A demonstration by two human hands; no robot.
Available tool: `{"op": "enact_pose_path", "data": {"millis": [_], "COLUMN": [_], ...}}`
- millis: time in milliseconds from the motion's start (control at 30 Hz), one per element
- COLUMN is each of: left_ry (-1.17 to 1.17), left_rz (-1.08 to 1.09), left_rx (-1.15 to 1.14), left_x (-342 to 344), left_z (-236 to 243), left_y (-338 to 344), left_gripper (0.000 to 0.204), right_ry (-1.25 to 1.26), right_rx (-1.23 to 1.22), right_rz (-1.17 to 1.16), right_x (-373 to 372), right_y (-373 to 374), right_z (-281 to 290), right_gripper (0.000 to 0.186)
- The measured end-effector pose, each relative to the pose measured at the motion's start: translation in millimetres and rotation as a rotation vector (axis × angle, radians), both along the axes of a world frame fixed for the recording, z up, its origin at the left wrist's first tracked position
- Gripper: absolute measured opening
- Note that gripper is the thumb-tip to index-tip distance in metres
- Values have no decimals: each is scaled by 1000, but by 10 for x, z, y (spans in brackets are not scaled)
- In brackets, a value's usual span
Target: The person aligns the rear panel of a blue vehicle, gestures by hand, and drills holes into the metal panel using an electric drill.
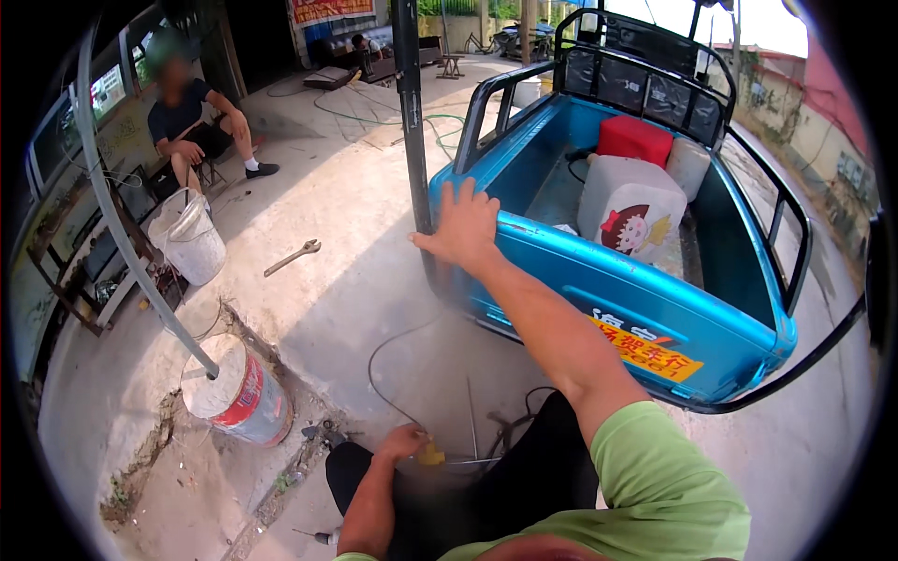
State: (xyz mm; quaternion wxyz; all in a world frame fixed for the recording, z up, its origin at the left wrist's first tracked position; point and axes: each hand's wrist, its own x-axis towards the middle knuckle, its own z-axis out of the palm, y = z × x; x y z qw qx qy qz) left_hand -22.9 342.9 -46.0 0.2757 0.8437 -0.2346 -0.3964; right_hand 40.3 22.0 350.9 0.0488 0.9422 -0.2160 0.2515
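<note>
My right hand (458, 224) reaches forward with spread fingers, resting where a dark upright post (409, 112) meets the rear corner of a blue three-wheeled cargo cart (524, 299). Low in front of me, my left hand (402, 441) has its fingers closed on a small yellow object (430, 453), too indistinct to name more exactly. A thin cable runs down to it, and a metal rod crosses beside it, over my dark-trousered legs. An adjustable wrench (292, 258) lies on the concrete left of the post.
A person (187, 122) sits at the upper left near a white bucket (192, 243). A curved pole rises from a concrete-filled drum (238, 402). Red (634, 140) and translucent (608, 187) jerrycans sit in the cart. Another person is at the back; hoses cross the ground.
</note>
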Motion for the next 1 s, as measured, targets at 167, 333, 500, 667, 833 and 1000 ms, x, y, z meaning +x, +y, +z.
{"op": "enact_pose_path", "data": {"millis": [167, 333, 500, 667, 833, 1000], "left_ry": [91, 99, 94, 57, 25, -14], "left_rz": [148, 179, 152, 182, 163, 174], "left_rx": [-190, -221, -203, -253, -240, -257], "left_x": [36, -20, -32, 86, 119, 123], "left_z": [-212, 16, 355, 262, 139, 3], "left_y": [-156, -226, -284, -296, -249, -182], "left_gripper": [60, 54, 51, 49, 49, 49], "right_ry": [68, 22, -3, -9, 7, 94], "right_rx": [21, -20, -20, -65, -69, -11], "right_rz": [-16, -20, -22, -39, -58, -64], "right_x": [-77, -48, 1, 117, 63, 62], "right_y": [59, 56, 34, 20, -1, 97], "right_z": [100, -6, 12, -54, -30, 50], "right_gripper": [115, 116, 106, 107, 105, 106]}}
